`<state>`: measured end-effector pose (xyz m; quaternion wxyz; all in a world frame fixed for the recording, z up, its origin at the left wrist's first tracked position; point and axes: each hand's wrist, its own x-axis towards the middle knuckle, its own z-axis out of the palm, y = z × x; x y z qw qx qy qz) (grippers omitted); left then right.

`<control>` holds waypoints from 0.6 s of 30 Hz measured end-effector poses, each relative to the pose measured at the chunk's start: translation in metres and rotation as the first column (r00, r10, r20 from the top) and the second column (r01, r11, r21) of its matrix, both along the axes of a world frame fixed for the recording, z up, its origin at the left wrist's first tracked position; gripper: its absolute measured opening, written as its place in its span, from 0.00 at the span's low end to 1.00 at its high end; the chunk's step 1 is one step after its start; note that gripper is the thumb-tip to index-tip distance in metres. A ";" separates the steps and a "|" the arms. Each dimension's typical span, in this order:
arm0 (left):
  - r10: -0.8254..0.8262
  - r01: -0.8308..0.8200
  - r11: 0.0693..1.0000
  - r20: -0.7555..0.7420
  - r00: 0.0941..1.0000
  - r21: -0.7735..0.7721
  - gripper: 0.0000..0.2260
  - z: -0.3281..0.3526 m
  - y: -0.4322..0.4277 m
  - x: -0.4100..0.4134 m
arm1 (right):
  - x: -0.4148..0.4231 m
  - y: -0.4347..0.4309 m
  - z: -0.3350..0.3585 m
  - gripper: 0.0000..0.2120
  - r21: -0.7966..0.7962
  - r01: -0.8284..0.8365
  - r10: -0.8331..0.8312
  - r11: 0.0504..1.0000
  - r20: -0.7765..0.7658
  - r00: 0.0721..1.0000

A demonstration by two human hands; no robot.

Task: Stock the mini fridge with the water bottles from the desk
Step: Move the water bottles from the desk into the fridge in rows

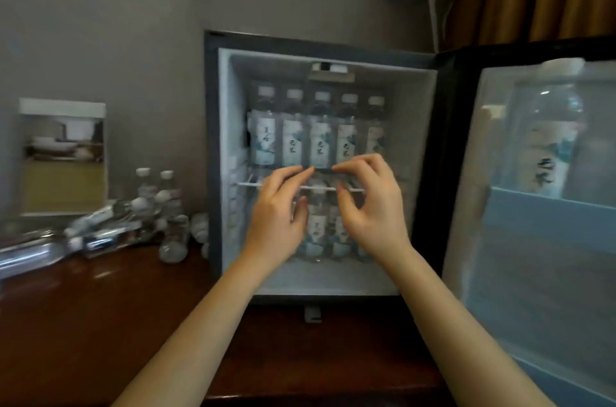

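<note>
Left hand (278, 206) and right hand (370, 203) hover with fingers half-curled, tips nearly meeting at the foot of the upper row of bottles (320, 133). Whether they pinch, I cannot tell. Likely straightening inside the mini fridge (213, 140) — next, fetch the spare bottles (166, 200) lying on the desk (100, 323).

lower bottles (316, 228): partly hidden | fridge door (546, 240): cut off right | desk bottles (110, 230): blurred

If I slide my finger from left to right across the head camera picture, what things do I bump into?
Picture card → loose water bottles on the desk → left hand → right hand → bottle in the open fridge door.
</note>
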<state>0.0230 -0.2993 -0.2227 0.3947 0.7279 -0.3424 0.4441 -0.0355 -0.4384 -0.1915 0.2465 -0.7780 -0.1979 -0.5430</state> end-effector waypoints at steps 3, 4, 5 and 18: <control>0.132 -0.135 0.989 -0.056 0.990 -0.062 0.17 -0.022 0.058 0.015 | 0.033 0.050 -0.026 0.11 -0.036 -0.182 0.175 0.983 -0.151 0.973; 0.176 -0.183 0.981 -0.100 0.979 -0.068 0.17 -0.030 0.076 0.019 | 0.043 0.068 -0.035 0.11 -0.043 -0.239 0.226 0.970 -0.197 0.954; 0.215 -0.228 0.971 -0.154 0.964 -0.068 0.18 -0.038 0.094 0.024 | 0.053 0.085 -0.044 0.11 -0.047 -0.289 0.270 0.956 -0.238 0.933; 0.548 -0.744 0.668 -0.657 0.519 -0.030 0.28 -0.134 0.300 0.067 | 0.164 0.278 -0.146 0.11 0.172 -0.524 0.466 0.834 -0.728 0.502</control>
